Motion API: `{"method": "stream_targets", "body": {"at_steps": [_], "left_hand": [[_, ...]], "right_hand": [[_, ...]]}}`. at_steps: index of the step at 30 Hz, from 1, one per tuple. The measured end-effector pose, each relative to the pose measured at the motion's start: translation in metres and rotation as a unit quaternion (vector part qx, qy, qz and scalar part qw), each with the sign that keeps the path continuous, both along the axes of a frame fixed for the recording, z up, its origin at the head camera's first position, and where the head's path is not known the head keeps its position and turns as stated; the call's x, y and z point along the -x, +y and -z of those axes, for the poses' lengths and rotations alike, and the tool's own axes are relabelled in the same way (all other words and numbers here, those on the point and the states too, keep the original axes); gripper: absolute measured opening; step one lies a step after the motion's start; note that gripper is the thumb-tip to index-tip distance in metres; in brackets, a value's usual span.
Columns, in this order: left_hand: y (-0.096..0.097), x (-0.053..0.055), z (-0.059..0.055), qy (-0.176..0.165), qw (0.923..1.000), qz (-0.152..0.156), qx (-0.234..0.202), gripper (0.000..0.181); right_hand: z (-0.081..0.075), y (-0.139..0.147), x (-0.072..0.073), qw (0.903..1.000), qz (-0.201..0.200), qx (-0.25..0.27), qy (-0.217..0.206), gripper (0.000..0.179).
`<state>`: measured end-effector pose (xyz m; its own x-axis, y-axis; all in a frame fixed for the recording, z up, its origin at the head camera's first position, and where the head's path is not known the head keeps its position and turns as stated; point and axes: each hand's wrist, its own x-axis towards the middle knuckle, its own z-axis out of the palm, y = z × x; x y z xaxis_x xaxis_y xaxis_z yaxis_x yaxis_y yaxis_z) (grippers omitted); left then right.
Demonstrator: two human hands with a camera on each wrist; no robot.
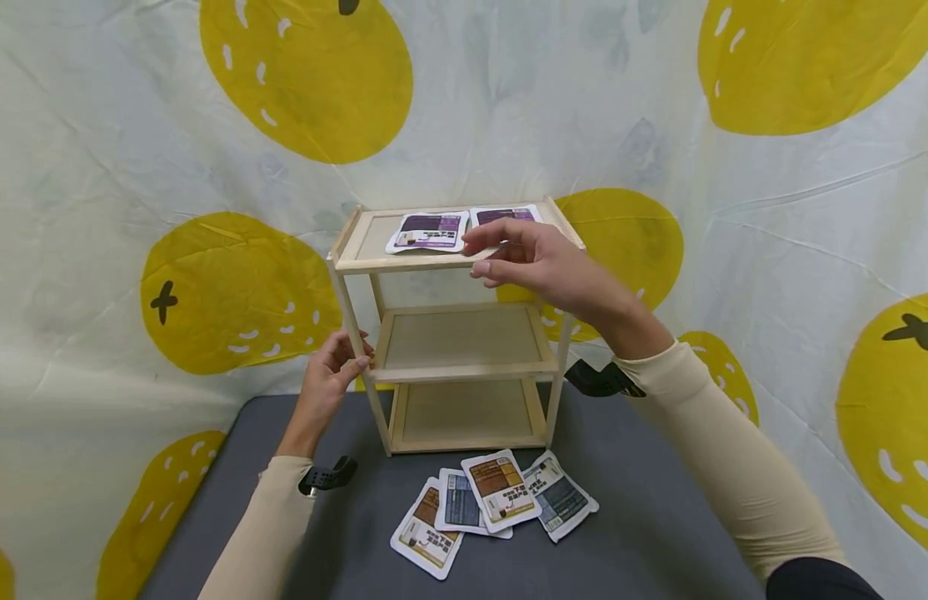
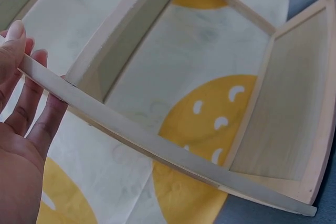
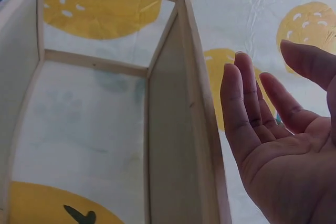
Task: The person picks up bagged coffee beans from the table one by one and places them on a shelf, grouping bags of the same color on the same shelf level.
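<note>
A three-tier pale wooden shelf rack (image 1: pixel 464 370) stands on the dark table. My left hand (image 1: pixel 325 385) grips its left front post, thumb in front and fingers behind; the left wrist view shows the post (image 2: pixel 142 128) between them. Two purple-and-white sachets, a left one (image 1: pixel 431 232) and a right one (image 1: pixel 518 214), lie flat on the top tier. Just in front of that tier hovers my right hand (image 1: pixel 546 265), fingers loosely bent and partly covering the right sachet. Seen from the right wrist, this hand (image 3: pixel 283 145) holds nothing, thumb apart from the fingers.
Before the rack, several sachets overlap on the grey tabletop (image 1: pixel 644 533): brown-labelled ones (image 1: pixel 501 490) and blue-labelled ones (image 1: pixel 565 497). A white curtain (image 1: pixel 509 125) with yellow fruit prints hangs close behind the rack.
</note>
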<state>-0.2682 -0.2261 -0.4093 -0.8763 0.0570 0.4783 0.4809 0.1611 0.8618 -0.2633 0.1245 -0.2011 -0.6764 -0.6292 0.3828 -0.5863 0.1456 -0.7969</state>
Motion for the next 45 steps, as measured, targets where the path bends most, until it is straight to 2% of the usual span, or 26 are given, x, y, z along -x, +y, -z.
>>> {"method": "stream_targets", "body": {"at_steps": [4,15,26,35,45], "left_hand": [[0.001,0.0,-0.001,-0.001,1.0,0.003,-0.002,0.031],[0.001,-0.001,0.0,-0.005,1.0,-0.006,-0.004,0.032],[0.001,-0.001,-0.001,-0.006,0.9999,0.011,-0.009,0.031],[0.0,-0.001,0.0,-0.013,0.9996,0.021,-0.011,0.03],[-0.001,-0.002,0.0,-0.009,0.9998,0.015,-0.009,0.03]], "right_hand": [[0.012,0.005,-0.007,0.9998,-0.018,-0.005,0.002,0.035],[0.044,0.013,-0.019,0.9976,-0.056,-0.025,-0.032,0.035],[0.085,0.013,-0.016,0.9922,-0.091,-0.056,-0.064,0.034],[0.121,0.014,-0.01,0.9894,-0.095,-0.064,-0.09,0.032],[0.167,0.018,-0.006,0.9847,-0.109,-0.065,-0.12,0.037]]}}
